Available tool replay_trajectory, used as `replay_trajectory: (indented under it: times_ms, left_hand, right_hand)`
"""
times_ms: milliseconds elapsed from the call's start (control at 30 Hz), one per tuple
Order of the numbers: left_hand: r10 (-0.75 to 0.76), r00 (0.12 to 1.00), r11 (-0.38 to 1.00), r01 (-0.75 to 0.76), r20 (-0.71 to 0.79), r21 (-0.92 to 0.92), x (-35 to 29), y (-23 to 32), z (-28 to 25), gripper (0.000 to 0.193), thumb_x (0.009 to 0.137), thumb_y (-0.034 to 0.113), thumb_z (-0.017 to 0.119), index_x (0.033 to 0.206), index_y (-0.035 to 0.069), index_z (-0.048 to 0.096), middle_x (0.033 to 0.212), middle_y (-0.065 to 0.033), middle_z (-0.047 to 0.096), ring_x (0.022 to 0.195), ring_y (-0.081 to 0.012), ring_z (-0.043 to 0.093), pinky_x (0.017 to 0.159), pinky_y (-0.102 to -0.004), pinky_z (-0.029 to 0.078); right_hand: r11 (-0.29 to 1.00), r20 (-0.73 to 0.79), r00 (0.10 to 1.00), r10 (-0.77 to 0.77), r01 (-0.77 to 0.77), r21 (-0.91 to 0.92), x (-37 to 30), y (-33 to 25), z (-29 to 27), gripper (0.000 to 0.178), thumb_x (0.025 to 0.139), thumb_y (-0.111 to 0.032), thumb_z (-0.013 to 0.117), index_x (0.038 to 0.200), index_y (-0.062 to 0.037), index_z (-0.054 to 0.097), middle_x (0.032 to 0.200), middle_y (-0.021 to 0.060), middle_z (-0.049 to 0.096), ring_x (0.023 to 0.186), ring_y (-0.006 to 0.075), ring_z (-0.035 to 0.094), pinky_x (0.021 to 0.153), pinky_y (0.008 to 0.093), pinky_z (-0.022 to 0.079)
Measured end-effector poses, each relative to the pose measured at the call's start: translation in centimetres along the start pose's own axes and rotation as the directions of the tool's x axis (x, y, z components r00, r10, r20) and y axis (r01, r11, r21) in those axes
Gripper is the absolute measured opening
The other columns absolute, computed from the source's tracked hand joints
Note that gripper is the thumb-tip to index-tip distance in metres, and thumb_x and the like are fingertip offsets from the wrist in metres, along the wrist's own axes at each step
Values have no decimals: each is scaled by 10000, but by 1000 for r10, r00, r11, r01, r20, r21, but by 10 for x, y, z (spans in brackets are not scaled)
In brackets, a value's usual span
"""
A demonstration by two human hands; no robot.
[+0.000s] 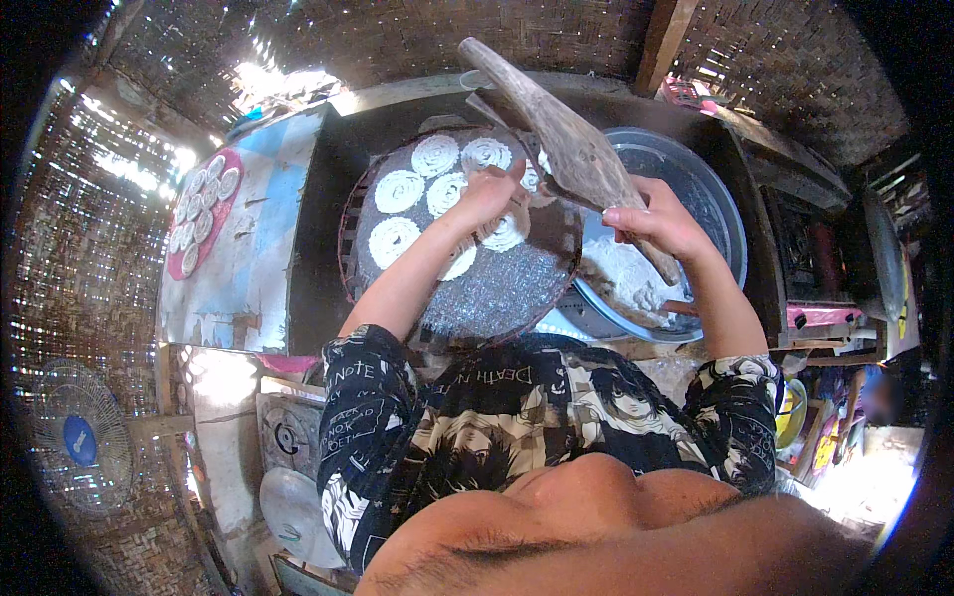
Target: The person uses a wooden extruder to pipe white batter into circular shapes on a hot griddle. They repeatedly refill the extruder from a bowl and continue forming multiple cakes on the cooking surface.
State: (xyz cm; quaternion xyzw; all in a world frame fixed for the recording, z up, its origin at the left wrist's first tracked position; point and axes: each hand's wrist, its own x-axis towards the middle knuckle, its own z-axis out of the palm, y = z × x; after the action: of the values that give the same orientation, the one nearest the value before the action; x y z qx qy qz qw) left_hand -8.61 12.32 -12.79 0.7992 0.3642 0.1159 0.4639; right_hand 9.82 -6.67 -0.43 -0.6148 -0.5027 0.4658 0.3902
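A wooden tool [576, 149] is clasped in the right fingers [626, 217]; left fingers [513, 180], pose I cannot tell, are over white coils [400, 192].

"Can you make out the fingertips of the left hand [487, 199]?"

"Not all of them; its forearm [409, 273] also hides part of a white coil [460, 265]."

"And the basin [741, 230]?"

"The wooden piece [581, 149] covers some of its rim. At far right, one patch [880, 397] is too blurred to identify."
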Motion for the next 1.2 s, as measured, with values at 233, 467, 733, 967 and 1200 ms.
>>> replay_trajectory:
  times_ms: [233, 467, 733, 967, 1200]
  left_hand:
    - [303, 949, 871, -241, -82, 429, -24, 5, -1, 378, 890, 421, 400, 896, 215, 717, 1105, -85, 567, 1036, -297, 459, 895, -445, 309]
    - [766, 629, 342, -570, 129, 747, -36, -10, -11, 251, 830, 366, 508, 962, 241, 682, 1068, -32, 546, 986, -236, 453, 826, -408, 294]
    - [229, 868, 397, -497, -441, -771, -38, 44, -60, 780, 872, 654, 232, 1352, 51, 356, 1268, -147, 496, 1183, -348, 419, 935, -476, 340]
    - [652, 674, -362, -126, -347, -924, -49, 82, -78, 604, 869, 569, 421, 1268, 117, 468, 998, -131, 625, 994, -285, 571, 928, -498, 412]
    - [231, 899, -319, -292, -373, -902, -9, 26, -46, 803, 768, 714, 430, 1285, 99, 422, 658, 11, 461, 640, -157, 477, 723, -388, 450]
  right_hand:
    - [995, -26, 999, -23, 25, 92, -10, 4, -6, 559, 690, -348, 732, 1050, 52, 578, 817, 79, 605, 677, 129, 570, 601, 270, 478]
    - [991, -42, 998, -38, 43, 130, -19, 1, -1, 633, 641, -423, 697, 1039, 45, 544, 807, 102, 604, 660, 146, 570, 582, 266, 466]
    - [964, 97, 995, -19, -8, 267, -31, -5, 19, 751, 663, -596, 658, 1036, 46, 543, 804, 117, 605, 609, 160, 571, 551, 267, 470]
    - [778, 356, 911, 209, -376, 504, -31, 7, 29, 542, 912, -498, 417, 1149, -15, 490, 810, 136, 622, 593, 180, 607, 522, 287, 512]
    - [868, 296, 883, 364, -436, 235, 4, 16, 28, 504, 937, -489, 360, 1097, -39, 522, 714, 111, 610, 535, 156, 591, 488, 267, 505]
